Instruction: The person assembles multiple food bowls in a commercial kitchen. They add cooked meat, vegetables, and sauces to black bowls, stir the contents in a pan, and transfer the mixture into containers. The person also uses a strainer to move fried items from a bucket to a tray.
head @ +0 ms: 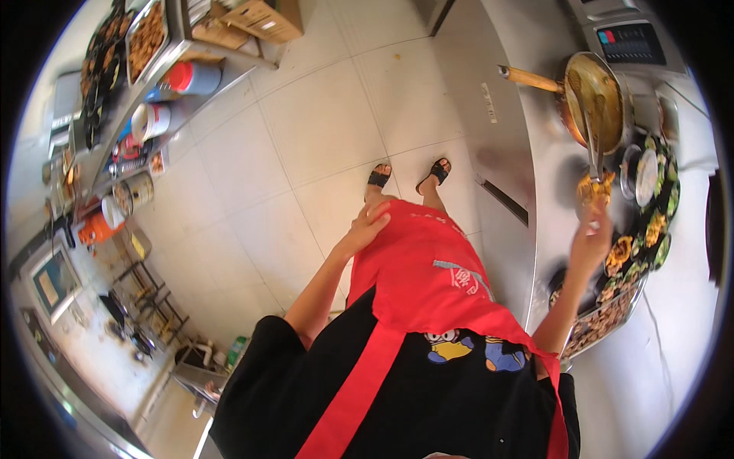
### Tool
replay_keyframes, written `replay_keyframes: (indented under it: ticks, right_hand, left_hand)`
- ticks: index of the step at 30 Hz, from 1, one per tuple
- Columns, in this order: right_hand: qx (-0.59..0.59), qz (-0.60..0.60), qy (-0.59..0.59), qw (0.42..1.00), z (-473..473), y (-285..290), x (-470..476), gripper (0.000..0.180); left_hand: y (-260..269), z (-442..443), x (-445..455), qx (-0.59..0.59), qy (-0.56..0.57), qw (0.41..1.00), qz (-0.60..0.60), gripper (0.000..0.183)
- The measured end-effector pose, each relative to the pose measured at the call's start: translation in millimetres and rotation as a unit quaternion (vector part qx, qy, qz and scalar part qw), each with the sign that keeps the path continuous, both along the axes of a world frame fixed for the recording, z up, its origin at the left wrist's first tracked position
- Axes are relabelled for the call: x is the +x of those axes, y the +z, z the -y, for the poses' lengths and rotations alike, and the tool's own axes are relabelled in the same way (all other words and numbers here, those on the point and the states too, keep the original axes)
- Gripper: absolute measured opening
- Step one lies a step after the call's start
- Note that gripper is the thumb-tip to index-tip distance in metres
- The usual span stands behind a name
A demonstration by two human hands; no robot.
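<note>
My left hand [367,229] rests on the red apron [424,269] at my thigh and holds nothing. Over the steel counter at right, my right hand [592,241] has its fingers at some orange-coated food [596,189]; whether they grip it is unclear. Metal tongs [590,135] reach from this food into a wooden-handled pan [610,115], which holds brown-yellow sauce. Beside the hand stand dark bowls of green and orange food [619,252] and a stack of pale round lids or dishes [647,178]. A metal tray of chopped brown food [602,324] lies near my right forearm.
A steel shelf unit at upper left bears a tray of brown pieces [147,43], with a red-lidded container [195,77] and white tubs [150,121] below. A cardboard box [266,20] stands beyond. Pale floor tiles [321,132] lie between shelf and counter. An appliance panel [631,43] is behind the pan.
</note>
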State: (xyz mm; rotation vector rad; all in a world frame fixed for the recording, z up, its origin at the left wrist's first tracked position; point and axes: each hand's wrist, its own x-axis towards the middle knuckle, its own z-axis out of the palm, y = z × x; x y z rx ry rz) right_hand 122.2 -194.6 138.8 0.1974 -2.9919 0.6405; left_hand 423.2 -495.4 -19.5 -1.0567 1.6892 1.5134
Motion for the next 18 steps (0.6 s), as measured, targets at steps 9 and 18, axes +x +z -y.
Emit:
replay_keyframes:
  ticks: [9,18]
  right_hand:
    - [-0.065,0.152,-0.155,0.974,-24.3,-45.2,158.6,0.035]
    - [-0.155,0.148,-0.047,0.976,52.8,-68.8,81.1,0.031]
  left_hand:
    - [-62.3,44.9,43.0,0.09,-0.125,0.988,0.011,0.065]
    - [-47.8,123.2,35.9,-0.074,0.028,0.995,0.054,0.061]
